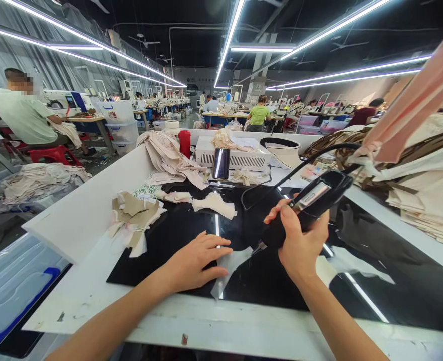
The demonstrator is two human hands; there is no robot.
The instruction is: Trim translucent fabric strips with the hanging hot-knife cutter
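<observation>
My right hand point(302, 243) is wrapped around a bulky black corded hand tool point(324, 193) with a silver plate on its side. The tool's narrow metal tip points down and left, at the right end of a thin, whitish translucent piece point(234, 263). Whether the tip touches that piece I cannot tell. My left hand point(195, 263) lies flat with its fingers stretched out, the fingertips at the left side of the piece. Under both is a glossy black sheet point(266, 288). Right of my right wrist lie more pale cut pieces point(357, 263).
Fabric bundles point(135, 215) and a rolled white piece point(214, 204) lie beyond my left hand. A phone point(221, 163) leans against a white vented box point(202, 151) near a red cup point(185, 144). Fabric stacks point(432, 190) line the right. A seated person point(26, 113) is at far left.
</observation>
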